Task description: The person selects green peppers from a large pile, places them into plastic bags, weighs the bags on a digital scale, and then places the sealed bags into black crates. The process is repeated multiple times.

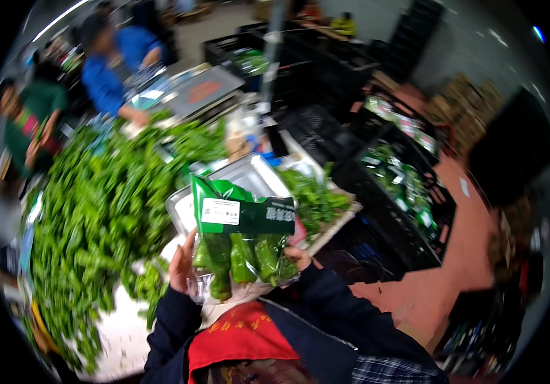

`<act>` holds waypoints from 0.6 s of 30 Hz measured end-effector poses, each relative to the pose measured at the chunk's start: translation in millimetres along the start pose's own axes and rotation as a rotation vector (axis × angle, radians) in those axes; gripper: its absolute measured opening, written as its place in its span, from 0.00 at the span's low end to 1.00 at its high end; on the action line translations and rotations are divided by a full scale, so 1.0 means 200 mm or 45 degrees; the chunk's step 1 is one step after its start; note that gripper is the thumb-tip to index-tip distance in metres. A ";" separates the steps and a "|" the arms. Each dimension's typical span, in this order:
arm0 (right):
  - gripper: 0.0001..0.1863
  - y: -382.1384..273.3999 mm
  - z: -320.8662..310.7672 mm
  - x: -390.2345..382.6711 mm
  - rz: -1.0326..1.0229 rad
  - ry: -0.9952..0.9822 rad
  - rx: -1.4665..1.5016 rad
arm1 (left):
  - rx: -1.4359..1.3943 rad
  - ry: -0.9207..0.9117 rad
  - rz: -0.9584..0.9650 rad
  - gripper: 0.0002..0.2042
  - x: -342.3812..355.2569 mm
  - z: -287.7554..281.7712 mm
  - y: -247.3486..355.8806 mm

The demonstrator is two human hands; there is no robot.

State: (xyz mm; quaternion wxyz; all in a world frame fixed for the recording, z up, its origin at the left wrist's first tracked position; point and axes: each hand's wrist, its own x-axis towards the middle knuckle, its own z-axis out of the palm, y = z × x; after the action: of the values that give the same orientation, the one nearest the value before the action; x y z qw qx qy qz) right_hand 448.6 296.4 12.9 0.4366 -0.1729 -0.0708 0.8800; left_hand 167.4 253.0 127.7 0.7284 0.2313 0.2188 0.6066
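Note:
Between my two hands I hold a clear plastic bag of green peppers (243, 259), with a green printed band and a white label across its upper part. My left hand (182, 261) grips the bag's left edge, and my right hand (299, 257) grips its lower right side. Several peppers show through the clear lower part. Just beyond the bag is a silver metal tray or scale pan (263, 178), partly covered by it. A large heap of loose green peppers (102, 237) spreads over the table on my left.
Black crates with packed bags (400, 185) stand to the right, on a reddish floor (416, 304). Loose greens (316, 201) fill a box beyond my right hand. Across the heap work a person in blue (105, 80) and one in green (41, 105). A pole (275, 51) rises behind the table.

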 end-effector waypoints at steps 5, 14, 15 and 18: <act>0.35 -0.42 0.05 -0.29 -0.442 -0.259 0.082 | -0.033 -0.104 -0.356 0.34 0.23 0.08 -0.23; 0.30 -1.42 -0.15 -1.02 -1.156 0.319 -0.222 | -0.056 -0.304 -0.642 0.25 0.46 0.25 -0.63; 0.30 -1.52 -0.18 -1.11 -1.191 0.328 -0.231 | -0.053 -0.286 -0.664 0.25 0.49 0.26 -0.66; 0.29 -1.83 -0.55 -1.39 -1.200 0.576 -0.395 | -0.044 -0.242 -0.727 0.24 0.54 0.29 -0.75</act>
State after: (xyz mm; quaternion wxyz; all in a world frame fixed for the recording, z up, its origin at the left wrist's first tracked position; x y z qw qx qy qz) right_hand 916.6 296.4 79.2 0.7576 -0.3699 -0.1739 0.5089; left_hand 338.3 331.6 78.9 0.8905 0.2039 0.1955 0.3566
